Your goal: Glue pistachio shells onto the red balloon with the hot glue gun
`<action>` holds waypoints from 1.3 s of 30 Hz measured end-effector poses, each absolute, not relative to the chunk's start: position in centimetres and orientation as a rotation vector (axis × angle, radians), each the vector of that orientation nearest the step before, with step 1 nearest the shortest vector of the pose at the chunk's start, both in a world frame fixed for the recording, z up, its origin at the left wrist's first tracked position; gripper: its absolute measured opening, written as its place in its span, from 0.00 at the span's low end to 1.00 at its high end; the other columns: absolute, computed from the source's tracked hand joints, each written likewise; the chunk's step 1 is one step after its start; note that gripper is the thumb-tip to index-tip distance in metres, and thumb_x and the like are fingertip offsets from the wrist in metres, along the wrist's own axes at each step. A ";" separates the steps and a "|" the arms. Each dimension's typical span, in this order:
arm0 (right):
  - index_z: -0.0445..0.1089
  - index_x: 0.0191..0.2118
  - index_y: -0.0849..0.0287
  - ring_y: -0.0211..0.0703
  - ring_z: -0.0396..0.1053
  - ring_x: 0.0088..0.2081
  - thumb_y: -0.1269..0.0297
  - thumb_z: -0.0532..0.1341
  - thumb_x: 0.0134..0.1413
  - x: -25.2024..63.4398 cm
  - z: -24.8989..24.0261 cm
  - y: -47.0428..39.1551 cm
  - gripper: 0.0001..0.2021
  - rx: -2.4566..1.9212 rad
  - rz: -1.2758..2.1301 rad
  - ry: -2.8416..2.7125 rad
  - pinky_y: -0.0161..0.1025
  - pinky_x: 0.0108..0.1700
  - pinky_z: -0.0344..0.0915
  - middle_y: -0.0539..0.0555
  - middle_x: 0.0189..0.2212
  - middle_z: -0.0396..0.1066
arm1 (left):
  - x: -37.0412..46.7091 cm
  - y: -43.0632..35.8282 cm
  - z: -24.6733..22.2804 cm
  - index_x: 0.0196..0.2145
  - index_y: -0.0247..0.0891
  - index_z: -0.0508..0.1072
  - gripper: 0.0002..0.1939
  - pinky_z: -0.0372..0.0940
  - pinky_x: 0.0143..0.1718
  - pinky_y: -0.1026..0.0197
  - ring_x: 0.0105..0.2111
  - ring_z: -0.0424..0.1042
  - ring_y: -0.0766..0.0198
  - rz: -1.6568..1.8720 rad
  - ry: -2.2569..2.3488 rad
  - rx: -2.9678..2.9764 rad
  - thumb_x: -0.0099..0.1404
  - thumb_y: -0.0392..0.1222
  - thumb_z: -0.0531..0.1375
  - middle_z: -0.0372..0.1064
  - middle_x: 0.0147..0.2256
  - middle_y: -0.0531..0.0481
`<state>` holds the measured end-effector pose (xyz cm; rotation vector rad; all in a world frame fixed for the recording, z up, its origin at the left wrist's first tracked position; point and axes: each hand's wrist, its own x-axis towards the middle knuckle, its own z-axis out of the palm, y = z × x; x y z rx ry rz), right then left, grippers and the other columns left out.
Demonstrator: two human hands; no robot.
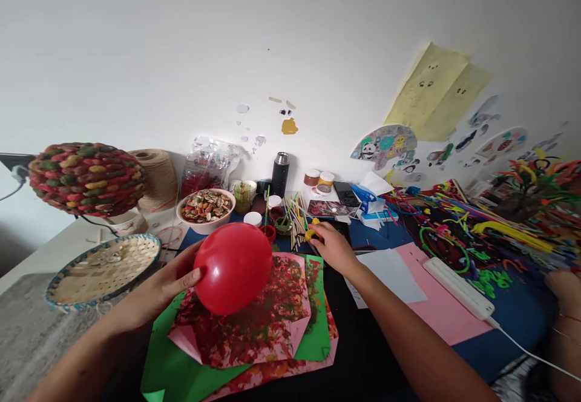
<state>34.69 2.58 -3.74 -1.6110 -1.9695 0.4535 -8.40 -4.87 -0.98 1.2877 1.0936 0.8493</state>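
Note:
My left hand grips a red inflated balloon at its left side, thumb in front. Under the balloon lies a pink sheet daubed with dark red, green and orange paint, its corners curled up. It rests on a green sheet, with another painted sheet partly hidden below. My right hand, fingers closed, pinches a yellow-handled tool by the wooden sticks; its working end is too small to make out. Open paint jars, red and green, stand just beyond the balloon with thin green sticks in them.
A bowl of shells, a black flask and a twine spool stand along the wall. At left are a woven basket and a yarn-covered ball. A white power strip and tangled pipe cleaners lie right. Another person's arm shows.

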 end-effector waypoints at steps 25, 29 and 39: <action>0.79 0.68 0.53 0.58 0.80 0.64 0.77 0.57 0.73 36.4 -1.9 2.5 0.26 -1.576 -0.202 -2.297 0.49 0.61 0.80 0.61 0.71 0.76 | -9.8 -5.2 -2.2 0.77 0.51 0.69 0.54 0.77 0.64 0.34 0.68 0.76 0.30 1.122 1.477 1.510 0.60 0.75 0.73 0.68 0.76 0.40; 0.80 0.68 0.52 0.58 0.80 0.65 0.77 0.57 0.74 35.8 -1.9 2.1 0.26 -1.509 -0.190 -2.290 0.50 0.64 0.79 0.60 0.69 0.78 | -9.4 -6.1 -2.2 0.78 0.54 0.66 0.49 0.73 0.67 0.31 0.70 0.74 0.29 1.099 1.435 1.673 0.66 0.72 0.70 0.63 0.79 0.41; 0.81 0.67 0.50 0.58 0.80 0.65 0.77 0.57 0.74 34.7 -2.4 2.0 0.26 -1.433 -0.124 -2.279 0.51 0.65 0.80 0.58 0.70 0.78 | -6.9 -7.4 -0.7 0.80 0.52 0.64 0.56 0.72 0.68 0.32 0.72 0.70 0.25 0.912 1.350 1.684 0.62 0.73 0.73 0.71 0.74 0.40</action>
